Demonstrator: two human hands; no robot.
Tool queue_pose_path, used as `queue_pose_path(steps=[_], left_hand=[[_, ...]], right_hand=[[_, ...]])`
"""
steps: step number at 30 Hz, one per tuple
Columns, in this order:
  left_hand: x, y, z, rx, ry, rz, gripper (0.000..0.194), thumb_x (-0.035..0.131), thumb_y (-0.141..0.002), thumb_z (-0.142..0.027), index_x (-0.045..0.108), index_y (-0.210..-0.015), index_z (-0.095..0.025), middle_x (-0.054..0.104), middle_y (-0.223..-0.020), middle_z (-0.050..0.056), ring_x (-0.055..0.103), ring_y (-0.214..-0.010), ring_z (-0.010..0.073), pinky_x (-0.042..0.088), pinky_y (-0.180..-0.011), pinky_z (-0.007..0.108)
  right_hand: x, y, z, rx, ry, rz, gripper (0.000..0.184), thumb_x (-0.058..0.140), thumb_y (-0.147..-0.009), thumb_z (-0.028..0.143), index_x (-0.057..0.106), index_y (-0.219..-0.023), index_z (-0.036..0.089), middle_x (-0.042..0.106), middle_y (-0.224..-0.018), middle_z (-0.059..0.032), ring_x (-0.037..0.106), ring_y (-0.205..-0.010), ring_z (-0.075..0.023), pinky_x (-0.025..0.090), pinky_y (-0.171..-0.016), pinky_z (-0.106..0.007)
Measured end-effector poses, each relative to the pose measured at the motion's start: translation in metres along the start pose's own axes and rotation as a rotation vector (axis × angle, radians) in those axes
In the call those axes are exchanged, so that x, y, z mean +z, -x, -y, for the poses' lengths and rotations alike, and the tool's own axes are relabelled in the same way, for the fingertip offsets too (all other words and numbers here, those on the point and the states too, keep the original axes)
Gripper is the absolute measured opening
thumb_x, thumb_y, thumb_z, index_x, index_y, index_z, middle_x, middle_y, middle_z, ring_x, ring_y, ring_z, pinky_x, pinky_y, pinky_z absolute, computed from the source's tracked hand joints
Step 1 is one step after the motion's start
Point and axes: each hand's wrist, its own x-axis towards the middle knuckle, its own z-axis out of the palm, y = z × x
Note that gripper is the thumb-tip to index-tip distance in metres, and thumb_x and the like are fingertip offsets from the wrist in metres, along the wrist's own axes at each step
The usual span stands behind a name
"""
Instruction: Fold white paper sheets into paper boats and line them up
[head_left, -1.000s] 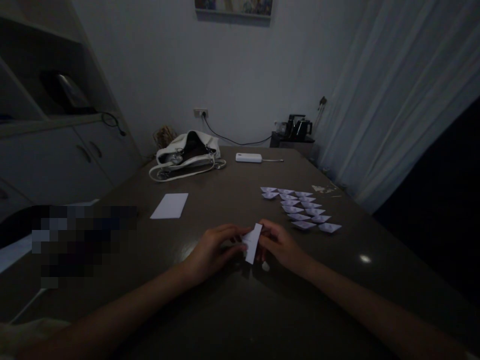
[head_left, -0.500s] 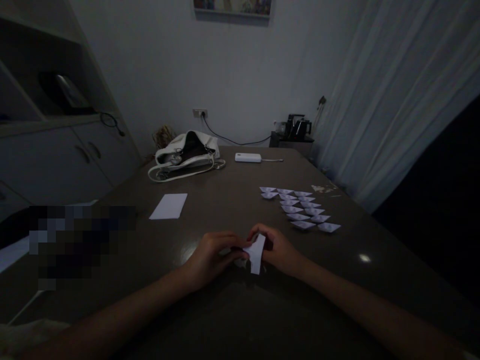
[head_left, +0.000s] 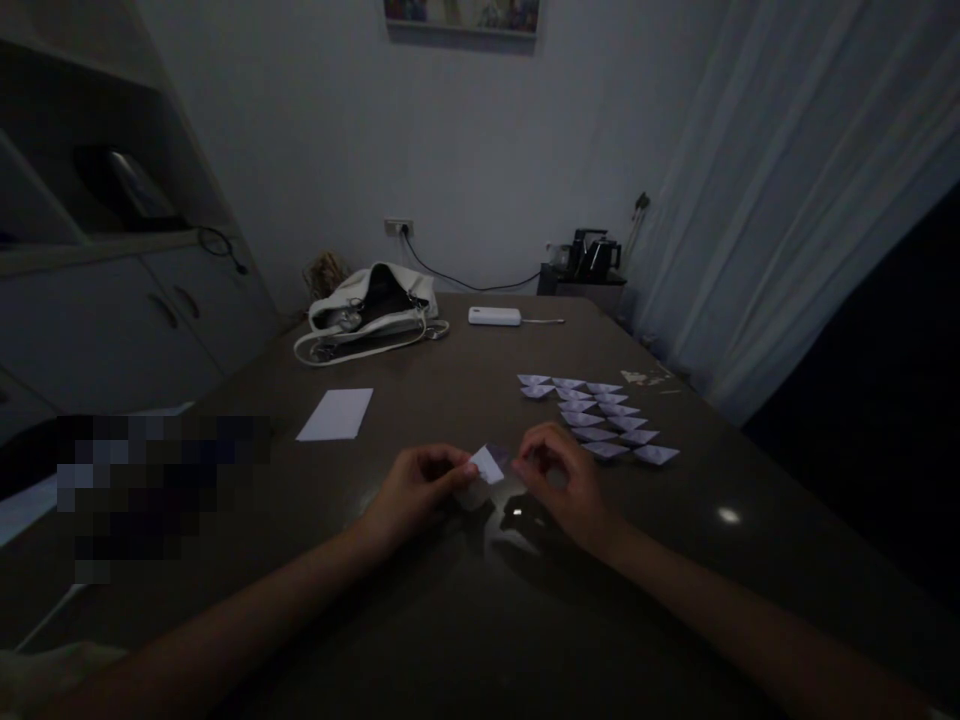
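Note:
A small folded piece of white paper (head_left: 487,465) is pinched between the thumb and fingers of my left hand (head_left: 420,490), held above the table just left of my right hand. My right hand (head_left: 566,485) is off the paper, its fingers loosely curled and nothing visible in them. Beyond it, on the right, several folded paper boats (head_left: 598,420) lie in rows. A stack of white paper sheets (head_left: 335,414) rests on the table ahead of my left hand.
On the dark glossy table (head_left: 480,620), a white handbag (head_left: 367,315) lies open at the back left. A white power bank (head_left: 494,316) with a short cable sits at the far end. Paper scraps (head_left: 646,378) are near the right edge, by a pale curtain (head_left: 780,200).
My right hand has let go of the folded paper and moved slightly right. The paper stays in my left hand, now turned and tilted, a little further left.

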Motion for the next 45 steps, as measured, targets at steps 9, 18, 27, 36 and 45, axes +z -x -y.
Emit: queue_pose_path(steps=[9,18,27,36,45], left_hand=[[0.007,0.0,0.002,-0.024,-0.026,0.146,0.028,0.071,-0.072,-0.038,0.062,-0.077,-0.012,0.066,-0.069,0.002,0.06,-0.064,0.0121,0.046,-0.063,0.024],[0.008,0.0,0.002,-0.058,-0.02,0.194,0.03,0.074,-0.068,-0.036,0.066,-0.084,-0.012,0.07,-0.075,0.005,0.062,-0.064,0.013,0.048,-0.064,0.025],[0.008,0.001,0.001,-0.08,-0.016,0.15,0.029,0.074,-0.067,-0.04,0.065,-0.072,-0.012,0.068,-0.067,0.003,0.062,-0.063,0.0131,0.047,-0.062,0.023],[0.0,0.004,-0.007,0.087,-0.156,0.159,0.032,0.063,-0.08,-0.036,0.062,-0.102,-0.013,0.07,-0.089,0.007,0.065,-0.081,0.0175,0.051,-0.075,0.029],[-0.003,0.005,-0.011,0.234,-0.316,0.106,0.015,0.064,-0.079,-0.029,0.068,-0.082,-0.014,0.07,-0.08,0.005,0.064,-0.077,0.0166,0.05,-0.071,0.027]], right_hand=[[0.007,0.004,-0.001,0.06,-0.045,0.128,0.015,0.063,-0.082,0.031,0.071,-0.089,0.02,0.064,-0.073,-0.0024,0.057,-0.062,-0.0121,0.044,-0.054,-0.023],[0.007,0.004,-0.001,0.129,-0.154,0.23,0.021,0.063,-0.082,0.036,0.073,-0.073,0.02,0.067,-0.065,-0.0019,0.059,-0.056,-0.0115,0.047,-0.053,-0.022],[0.009,0.006,-0.001,0.149,-0.204,0.148,0.019,0.064,-0.082,0.034,0.074,-0.092,0.022,0.073,-0.084,-0.0052,0.066,-0.064,-0.0148,0.053,-0.056,-0.025],[0.008,0.005,-0.006,0.078,-0.151,0.118,0.017,0.064,-0.082,0.032,0.075,-0.092,0.024,0.074,-0.082,-0.0046,0.066,-0.065,-0.016,0.054,-0.059,-0.027],[0.005,0.005,0.001,0.01,-0.069,0.149,0.014,0.064,-0.082,0.03,0.074,-0.083,0.022,0.072,-0.075,-0.0027,0.066,-0.066,-0.0152,0.051,-0.06,-0.025]])
